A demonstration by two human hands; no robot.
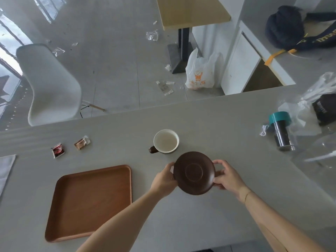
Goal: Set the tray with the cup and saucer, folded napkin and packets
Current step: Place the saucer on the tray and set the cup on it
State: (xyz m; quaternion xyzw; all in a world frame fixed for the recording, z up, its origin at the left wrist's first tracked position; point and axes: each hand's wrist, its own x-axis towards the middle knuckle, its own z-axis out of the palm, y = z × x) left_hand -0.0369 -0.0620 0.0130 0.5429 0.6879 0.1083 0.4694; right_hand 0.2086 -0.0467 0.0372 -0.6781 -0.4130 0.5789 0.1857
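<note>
A dark brown saucer (194,172) is held by both hands, tilted a little above the grey table. My left hand (164,179) grips its left rim and my right hand (227,176) grips its right rim. Just beyond it stands a cup (165,141), white inside with a brown handle pointing left. An empty brown wooden tray (91,200) lies to the left of the hands. Two small packets lie beyond the tray: a red one (58,150) and a brown one (81,142). A grey napkin (6,168) lies at the left edge, partly cut off.
A teal-capped dark bottle (281,129) and clear plastic bags (316,106) sit on the table at the right. Beyond the table's far edge are a white chair (52,84), a white shopping bag (201,71) and scraps on the floor.
</note>
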